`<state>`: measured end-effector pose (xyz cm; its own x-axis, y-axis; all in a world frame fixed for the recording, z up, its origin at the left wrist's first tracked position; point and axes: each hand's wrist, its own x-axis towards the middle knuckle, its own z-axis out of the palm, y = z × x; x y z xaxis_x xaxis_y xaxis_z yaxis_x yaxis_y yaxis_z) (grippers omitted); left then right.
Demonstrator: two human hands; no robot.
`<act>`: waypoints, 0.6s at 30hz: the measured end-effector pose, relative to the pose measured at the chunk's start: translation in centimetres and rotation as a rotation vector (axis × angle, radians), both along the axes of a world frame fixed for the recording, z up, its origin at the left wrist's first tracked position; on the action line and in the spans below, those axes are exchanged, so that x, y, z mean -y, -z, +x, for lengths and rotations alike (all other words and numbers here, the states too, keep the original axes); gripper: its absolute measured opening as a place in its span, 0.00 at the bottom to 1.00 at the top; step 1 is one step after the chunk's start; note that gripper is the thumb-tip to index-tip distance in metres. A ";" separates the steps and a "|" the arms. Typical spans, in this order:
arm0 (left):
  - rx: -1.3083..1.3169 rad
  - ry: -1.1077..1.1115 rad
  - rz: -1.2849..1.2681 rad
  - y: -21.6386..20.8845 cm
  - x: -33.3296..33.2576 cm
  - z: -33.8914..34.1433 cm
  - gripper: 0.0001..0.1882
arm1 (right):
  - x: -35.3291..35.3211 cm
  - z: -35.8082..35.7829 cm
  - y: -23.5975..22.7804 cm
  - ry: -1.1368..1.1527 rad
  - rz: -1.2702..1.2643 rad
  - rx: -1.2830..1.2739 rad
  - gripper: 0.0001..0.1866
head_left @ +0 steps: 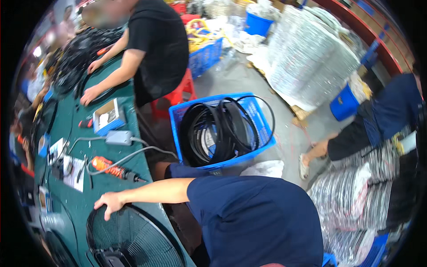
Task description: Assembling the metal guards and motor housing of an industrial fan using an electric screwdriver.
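My right arm reaches out to the left across the green work table. My right hand rests on the upper rim of a round black wire fan guard, its fingers curled over the edge and the thumb on the near side. Inside the guard a dark boxy part shows near the lower edge of the picture. Beyond my hand lies an orange and black power screwdriver, its bit pointing right. My left hand is out of view.
A blue crate with several black hoops stands right of the table. Beyond the screwdriver are a grey cable box and an open carton. A person in black works farther along. Wrapped stacks stand behind; another person is at right.
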<state>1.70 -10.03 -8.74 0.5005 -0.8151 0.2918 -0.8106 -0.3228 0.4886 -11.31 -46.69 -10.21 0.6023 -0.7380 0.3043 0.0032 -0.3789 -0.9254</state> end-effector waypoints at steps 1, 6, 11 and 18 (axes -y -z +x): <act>-0.005 0.012 0.004 -0.2 0.2 0.0 0.46 | -0.2 0.5 -0.1 -0.006 0.004 0.015 0.42; 0.026 -0.188 0.104 -2.9 -5.6 -1.4 0.45 | 0.6 -0.9 0.5 -0.007 -0.098 0.091 0.37; 0.007 -0.153 -0.104 1.5 -13.8 -8.5 0.33 | 1.8 -2.3 -0.1 0.083 -0.273 0.062 0.26; 0.378 -1.052 0.427 -11.0 -34.9 -27.8 0.24 | 4.4 -4.0 -1.2 -0.054 -0.035 -0.067 0.26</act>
<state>-26.11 24.89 2.29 0.9212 -0.1240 0.3689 -0.1208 -0.9922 -0.0319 -15.29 -51.09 -9.04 0.6606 -0.6938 0.2868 -0.0374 -0.4120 -0.9104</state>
